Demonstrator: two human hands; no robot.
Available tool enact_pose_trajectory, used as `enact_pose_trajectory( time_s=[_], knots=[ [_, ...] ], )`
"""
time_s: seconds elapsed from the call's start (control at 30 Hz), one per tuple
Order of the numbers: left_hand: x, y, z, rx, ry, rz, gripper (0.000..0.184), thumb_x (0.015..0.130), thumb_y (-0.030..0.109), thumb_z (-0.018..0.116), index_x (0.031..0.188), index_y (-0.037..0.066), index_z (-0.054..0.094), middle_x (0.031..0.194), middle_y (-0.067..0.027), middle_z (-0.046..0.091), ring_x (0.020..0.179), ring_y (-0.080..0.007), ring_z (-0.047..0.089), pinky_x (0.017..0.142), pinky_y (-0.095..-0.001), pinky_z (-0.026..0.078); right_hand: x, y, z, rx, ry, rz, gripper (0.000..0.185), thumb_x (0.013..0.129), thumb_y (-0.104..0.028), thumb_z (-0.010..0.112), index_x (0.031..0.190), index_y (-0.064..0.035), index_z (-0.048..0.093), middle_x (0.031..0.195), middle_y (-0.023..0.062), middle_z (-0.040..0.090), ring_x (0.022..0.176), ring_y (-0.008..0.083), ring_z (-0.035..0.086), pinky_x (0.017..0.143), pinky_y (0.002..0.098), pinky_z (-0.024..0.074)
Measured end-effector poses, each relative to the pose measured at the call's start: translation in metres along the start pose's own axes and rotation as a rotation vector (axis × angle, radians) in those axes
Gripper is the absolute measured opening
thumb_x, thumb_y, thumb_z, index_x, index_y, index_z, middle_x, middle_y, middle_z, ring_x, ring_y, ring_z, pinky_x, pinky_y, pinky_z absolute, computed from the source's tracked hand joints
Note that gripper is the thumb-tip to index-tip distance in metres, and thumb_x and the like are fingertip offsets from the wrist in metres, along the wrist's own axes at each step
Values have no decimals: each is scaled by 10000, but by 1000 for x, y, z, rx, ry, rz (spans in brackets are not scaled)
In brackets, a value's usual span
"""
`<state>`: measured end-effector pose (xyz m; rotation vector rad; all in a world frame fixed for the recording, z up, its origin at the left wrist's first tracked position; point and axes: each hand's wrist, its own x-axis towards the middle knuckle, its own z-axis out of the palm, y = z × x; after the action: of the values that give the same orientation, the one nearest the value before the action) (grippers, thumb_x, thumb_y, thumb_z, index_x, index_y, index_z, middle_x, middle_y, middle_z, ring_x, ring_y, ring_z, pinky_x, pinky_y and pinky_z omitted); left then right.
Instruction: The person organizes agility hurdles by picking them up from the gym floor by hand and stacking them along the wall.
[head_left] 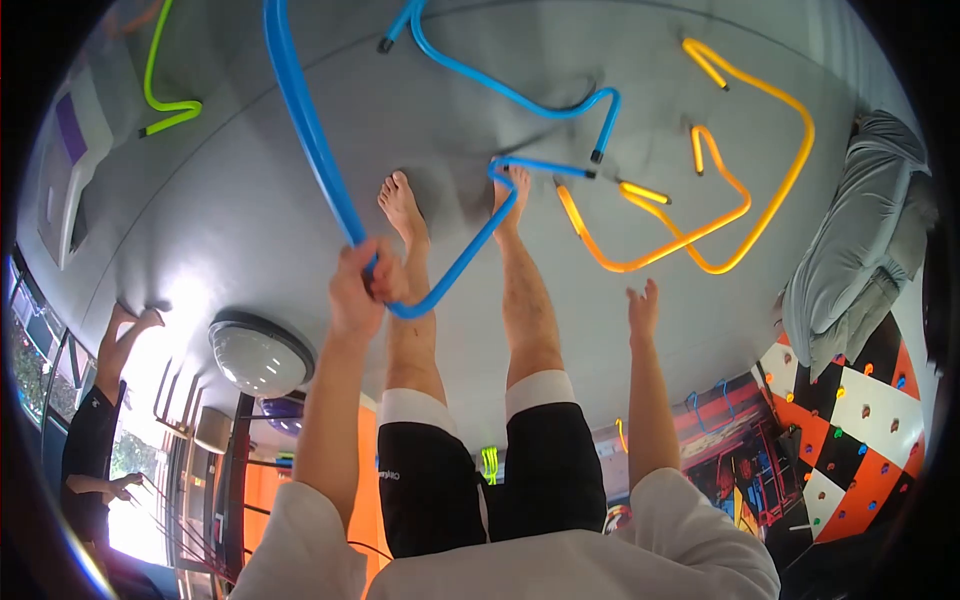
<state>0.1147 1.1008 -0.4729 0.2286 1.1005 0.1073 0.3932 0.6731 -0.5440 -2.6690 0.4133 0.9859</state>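
My left hand [368, 285] is closed around a blue bent-tube hurdle [318, 145], near one of its corners. One long bar of it runs up past the top edge, and another part bends toward my right foot. My right hand [645, 300] is empty, with fingers apart, just below the orange hurdle [630, 265]. A yellow-orange hurdle [800, 140] lies across the orange one on the grey floor [600, 340]. Beyond my feet is another blue hurdle [490, 85].
A green hurdle [152, 80] lies at the upper left. A domed grey object [262, 355] stands left of my legs. Another person [90, 430] is at the far left. Grey fabric [860, 240] lies at the right, near a climbing wall [850, 450].
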Motion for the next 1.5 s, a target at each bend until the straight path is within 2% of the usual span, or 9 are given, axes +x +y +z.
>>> enact_pose_trajectory(
  time_s=[0.37,0.57,0.7,0.77,0.8,0.97,1.2,1.3,1.5],
  knots=[
    [-313,52,100,287,109,497,344,853,161,715,569,86,535,519,53,434,447,-52,351,435,-275,219,-217,-143,-180,-417,55,-1072,377,771,-139,771,1114,-74,629,1234,169,637,1186,350,590,1007,445,469],
    [-445,83,175,251,125,997,296,866,174,705,614,73,587,547,59,459,499,-42,393,467,-262,239,-363,-308,-223,-122,-530,-1354,388,799,-152,763,1162,-79,647,1193,132,675,1113,294,650,936,387,515],
    [-461,49,223,193,359,1210,191,830,172,726,704,41,668,592,59,503,565,-54,472,503,-272,341,-464,-372,-240,-229,-759,-2085,667,719,-208,805,1319,-71,547,1303,155,615,1176,355,592,982,441,470],
    [-440,20,277,-419,518,1311,161,831,146,725,735,31,666,560,49,497,523,-75,479,489,-272,356,-459,-363,-219,-34,-1089,-2301,705,684,-234,850,1291,-53,539,1250,175,600,1131,396,577,955,456,468],
    [-442,-19,299,-597,26,1279,173,856,122,725,742,68,607,655,19,540,623,-77,506,557,-244,375,-475,-348,-248,-209,-1152,-2287,508,704,-210,831,1120,-60,582,1111,171,639,993,386,618,841,460,489],
    [-444,-113,316,-1043,-358,1372,223,948,254,590,812,77,603,709,-59,589,659,-189,578,663,-325,473,-477,-302,-302,-675,-1009,-2542,240,793,-204,710,630,-59,610,568,167,587,514,401,564,517,475,440],
    [-481,-259,237,-1682,690,1402,262,910,266,643,1078,75,582,1001,-94,656,981,-254,662,843,-412,550,-567,-252,-213,-1029,-1573,-2781,292,747,-182,704,547,-28,558,503,179,520,445,365,525,459,439,389],
    [-470,-369,246,-2222,1521,852,599,849,263,689,1349,120,392,1022,-96,529,939,-243,562,774,-442,530,-592,-184,-220,-1261,-1957,-2684,263,719,-162,693,540,-19,563,490,172,509,425,341,515,451,417,394],
    [-383,-652,406,-2826,1868,214,866,738,239,757,1465,86,311,1276,-184,503,1089,-297,544,809,-458,529,-570,-15,-304,-1500,-2636,-2625,299,672,-230,730,507,-61,546,470,132,495,398,320,480,422,384,379]
  ],
)
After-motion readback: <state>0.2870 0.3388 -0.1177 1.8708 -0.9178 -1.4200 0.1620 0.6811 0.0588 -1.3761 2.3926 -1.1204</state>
